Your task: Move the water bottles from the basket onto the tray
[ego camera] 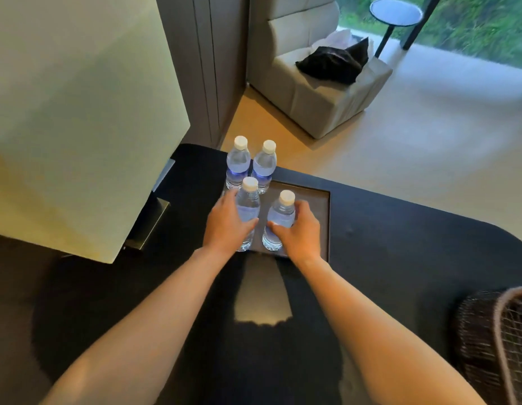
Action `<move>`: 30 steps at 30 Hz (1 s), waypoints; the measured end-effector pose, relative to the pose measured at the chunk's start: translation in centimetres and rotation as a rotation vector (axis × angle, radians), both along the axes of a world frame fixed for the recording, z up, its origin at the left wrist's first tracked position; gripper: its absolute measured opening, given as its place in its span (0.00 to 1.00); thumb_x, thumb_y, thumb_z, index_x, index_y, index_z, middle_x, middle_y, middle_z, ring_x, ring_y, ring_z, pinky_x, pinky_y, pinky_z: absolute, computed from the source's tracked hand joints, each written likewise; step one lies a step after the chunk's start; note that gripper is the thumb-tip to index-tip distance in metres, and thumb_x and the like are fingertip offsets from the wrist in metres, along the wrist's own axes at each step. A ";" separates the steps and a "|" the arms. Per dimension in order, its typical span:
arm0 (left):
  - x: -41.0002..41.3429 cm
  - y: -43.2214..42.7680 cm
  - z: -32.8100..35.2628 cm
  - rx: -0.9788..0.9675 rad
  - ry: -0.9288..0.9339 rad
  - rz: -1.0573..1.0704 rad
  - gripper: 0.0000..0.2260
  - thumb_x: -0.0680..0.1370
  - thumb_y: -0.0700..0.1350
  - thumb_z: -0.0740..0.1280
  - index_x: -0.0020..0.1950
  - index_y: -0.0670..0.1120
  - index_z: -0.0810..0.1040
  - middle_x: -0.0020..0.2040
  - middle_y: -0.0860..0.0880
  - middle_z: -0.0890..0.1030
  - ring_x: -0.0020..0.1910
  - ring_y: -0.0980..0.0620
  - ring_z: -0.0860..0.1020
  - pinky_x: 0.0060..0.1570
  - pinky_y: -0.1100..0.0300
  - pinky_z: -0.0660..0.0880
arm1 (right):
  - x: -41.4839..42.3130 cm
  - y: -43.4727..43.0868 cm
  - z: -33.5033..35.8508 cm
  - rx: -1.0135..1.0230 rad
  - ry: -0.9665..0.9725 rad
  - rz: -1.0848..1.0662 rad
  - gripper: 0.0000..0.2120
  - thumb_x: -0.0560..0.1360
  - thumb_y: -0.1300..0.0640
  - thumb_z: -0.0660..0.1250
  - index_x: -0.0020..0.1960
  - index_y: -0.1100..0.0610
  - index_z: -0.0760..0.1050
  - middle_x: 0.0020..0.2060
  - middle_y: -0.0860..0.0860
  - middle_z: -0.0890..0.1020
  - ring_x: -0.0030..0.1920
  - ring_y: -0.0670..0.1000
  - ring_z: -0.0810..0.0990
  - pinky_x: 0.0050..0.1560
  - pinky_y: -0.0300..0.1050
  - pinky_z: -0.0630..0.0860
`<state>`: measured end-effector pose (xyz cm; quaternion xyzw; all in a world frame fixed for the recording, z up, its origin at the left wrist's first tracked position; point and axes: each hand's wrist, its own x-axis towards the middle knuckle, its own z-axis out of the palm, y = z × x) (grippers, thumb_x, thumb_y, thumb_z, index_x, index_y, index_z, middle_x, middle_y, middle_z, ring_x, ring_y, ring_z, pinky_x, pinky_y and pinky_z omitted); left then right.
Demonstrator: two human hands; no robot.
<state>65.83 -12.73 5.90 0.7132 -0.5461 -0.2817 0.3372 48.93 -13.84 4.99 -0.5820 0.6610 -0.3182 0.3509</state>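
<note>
Several clear water bottles with white caps stand upright on a dark square tray (316, 200) on the black table. Two stand at the tray's far edge: the back left bottle (238, 162) and the back right bottle (264, 165). My left hand (227, 225) is wrapped around the front left bottle (248, 204). My right hand (299, 232) grips the front right bottle (281, 214). Both held bottles stand at the tray's near edge. The dark wicker basket (487, 340) sits at the table's right near corner; its inside is mostly out of view.
A large cream lampshade (72, 112) fills the left side, with its metal base (154, 223) left of the tray. Beyond the black table (400, 258) are a beige armchair (312, 92) with a dark cushion, a small round side table (395, 13) and pale floor.
</note>
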 end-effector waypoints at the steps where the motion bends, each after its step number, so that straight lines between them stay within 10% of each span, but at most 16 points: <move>1: 0.5 -1.0 -0.3 0.002 -0.002 0.001 0.30 0.71 0.45 0.81 0.69 0.49 0.73 0.65 0.48 0.80 0.65 0.48 0.79 0.62 0.49 0.80 | 0.7 -0.9 -0.4 -0.003 0.000 -0.005 0.28 0.70 0.53 0.82 0.64 0.51 0.73 0.54 0.44 0.79 0.54 0.45 0.78 0.56 0.42 0.76; 7: 2.6 -4.3 -2.0 -0.014 0.013 0.046 0.28 0.73 0.43 0.80 0.68 0.47 0.72 0.64 0.46 0.78 0.63 0.48 0.78 0.56 0.57 0.75 | 3.8 -4.3 -2.0 -0.025 -0.026 -0.022 0.27 0.70 0.55 0.82 0.63 0.51 0.73 0.55 0.46 0.81 0.56 0.46 0.81 0.51 0.33 0.74; 30: 4.0 -7.0 -3.2 -0.061 0.038 0.002 0.33 0.74 0.42 0.79 0.75 0.46 0.67 0.71 0.44 0.73 0.71 0.46 0.75 0.64 0.58 0.72 | 6.1 -7.3 -3.0 -0.049 0.012 -0.032 0.34 0.68 0.52 0.83 0.67 0.54 0.69 0.61 0.52 0.79 0.62 0.51 0.80 0.63 0.49 0.79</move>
